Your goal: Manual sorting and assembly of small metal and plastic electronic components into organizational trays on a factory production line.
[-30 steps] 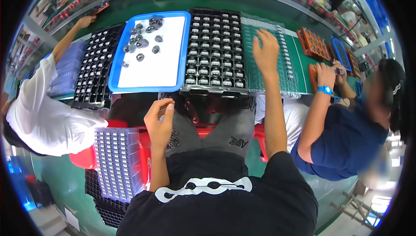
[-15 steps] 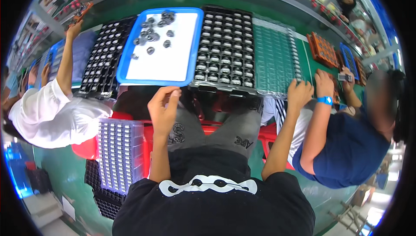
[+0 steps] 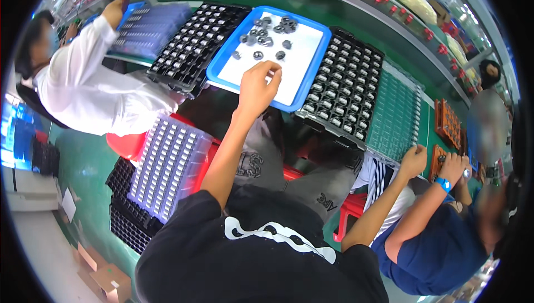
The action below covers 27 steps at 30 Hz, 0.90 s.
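My left hand [image 3: 259, 89] is over the near part of a blue-rimmed tray [image 3: 214, 68] with a white bottom. Its fingers are loosely bent, thumb and forefinger slightly apart, and I see nothing between them. Several small dark round parts [image 3: 258, 55] lie loose in the tray beyond the fingertips. At the near right corner of a clear plastic tray [image 3: 392, 115], my right hand [image 3: 413, 162] has its fingers curled together; whatever is in them is hidden. A column of small pale pieces [image 3: 417, 115] runs along that tray's right side.
Black trays of parts flank the blue tray, one at left [image 3: 194, 44] and one at right [image 3: 346, 83]. A filled clear tray [image 3: 169, 166] rests by a red stool [image 3: 125, 143] at lower left. Co-workers sit close on both sides, one in white [image 3: 105, 89], one in navy [image 3: 434, 247].
The view has turned, shifting the bench rightward in the picture. My left hand has moved from the blue tray's near edge to over its white bottom. My right hand stays by the clear tray's near right corner.
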{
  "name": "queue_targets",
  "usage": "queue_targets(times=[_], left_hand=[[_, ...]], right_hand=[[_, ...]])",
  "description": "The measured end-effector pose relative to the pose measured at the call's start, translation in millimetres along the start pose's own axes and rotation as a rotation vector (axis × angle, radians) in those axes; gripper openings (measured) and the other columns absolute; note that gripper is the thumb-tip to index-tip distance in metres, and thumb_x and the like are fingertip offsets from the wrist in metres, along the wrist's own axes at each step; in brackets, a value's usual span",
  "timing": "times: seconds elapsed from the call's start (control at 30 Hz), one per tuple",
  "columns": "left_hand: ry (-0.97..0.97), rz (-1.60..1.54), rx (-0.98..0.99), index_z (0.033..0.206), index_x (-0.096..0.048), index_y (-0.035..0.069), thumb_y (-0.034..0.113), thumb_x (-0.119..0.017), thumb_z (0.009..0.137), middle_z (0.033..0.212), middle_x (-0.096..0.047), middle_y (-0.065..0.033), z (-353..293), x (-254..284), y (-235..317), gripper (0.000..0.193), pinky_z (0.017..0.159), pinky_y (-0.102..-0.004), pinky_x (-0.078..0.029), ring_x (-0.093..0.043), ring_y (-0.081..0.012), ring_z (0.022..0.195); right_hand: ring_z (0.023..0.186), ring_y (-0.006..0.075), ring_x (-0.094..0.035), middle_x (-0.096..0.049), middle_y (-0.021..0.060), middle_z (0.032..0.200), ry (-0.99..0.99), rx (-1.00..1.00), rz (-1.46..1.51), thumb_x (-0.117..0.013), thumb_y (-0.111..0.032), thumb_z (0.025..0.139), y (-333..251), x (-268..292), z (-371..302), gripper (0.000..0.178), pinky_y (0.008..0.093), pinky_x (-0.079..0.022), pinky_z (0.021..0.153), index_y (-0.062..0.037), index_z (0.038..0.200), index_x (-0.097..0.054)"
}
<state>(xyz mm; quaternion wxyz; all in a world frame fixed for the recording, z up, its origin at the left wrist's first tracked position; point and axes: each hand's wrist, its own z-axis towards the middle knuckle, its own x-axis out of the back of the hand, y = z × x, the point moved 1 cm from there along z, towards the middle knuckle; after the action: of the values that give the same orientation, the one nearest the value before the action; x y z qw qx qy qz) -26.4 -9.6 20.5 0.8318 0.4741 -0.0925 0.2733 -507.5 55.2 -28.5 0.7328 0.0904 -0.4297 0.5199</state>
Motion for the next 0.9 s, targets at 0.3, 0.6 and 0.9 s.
queue_targets(times=[0.3,0.6,0.9], left_hand=[[-0.111,0.369,0.041,0.111,-0.061,0.006,0.014,-0.068,0.076,0.101,-0.061,-0.0171,46,-32,-38,0.037,0.080,-0.0424,-0.049,-0.061,-0.0347,0.093],[-0.215,0.423,-0.017,0.105,-0.064,0.005,0.013,-0.071,0.075,0.093,-0.062,-0.0169,55,-43,-64,0.032,0.077,-0.0389,-0.050,-0.063,-0.0323,0.085],[-0.505,-0.954,0.454,0.115,-0.059,-0.002,0.022,-0.061,0.091,0.106,-0.065,-0.0118,-6,2,15,0.033,0.077,-0.0270,-0.053,-0.064,-0.0192,0.093]], right_hand=[[0.088,0.0219,-0.065,-0.062,0.0114,0.103,-0.237,-0.303,1.221,-0.054,-0.004,0.092,-25,18,-23,0.022,0.0312,-0.055,0.079,0.0046,0.112,-0.057],[0.090,0.0181,-0.064,-0.063,0.0115,0.106,-0.713,-0.411,1.694,-0.061,0.000,0.087,-152,77,-88,0.033,0.0275,-0.055,0.079,0.0069,0.119,-0.056],[0.080,0.0183,-0.062,-0.062,0.0141,0.104,-0.838,-0.191,1.687,-0.068,-0.009,0.083,-175,101,-105,0.037,0.0301,-0.053,0.072,0.0040,0.115,-0.058]])
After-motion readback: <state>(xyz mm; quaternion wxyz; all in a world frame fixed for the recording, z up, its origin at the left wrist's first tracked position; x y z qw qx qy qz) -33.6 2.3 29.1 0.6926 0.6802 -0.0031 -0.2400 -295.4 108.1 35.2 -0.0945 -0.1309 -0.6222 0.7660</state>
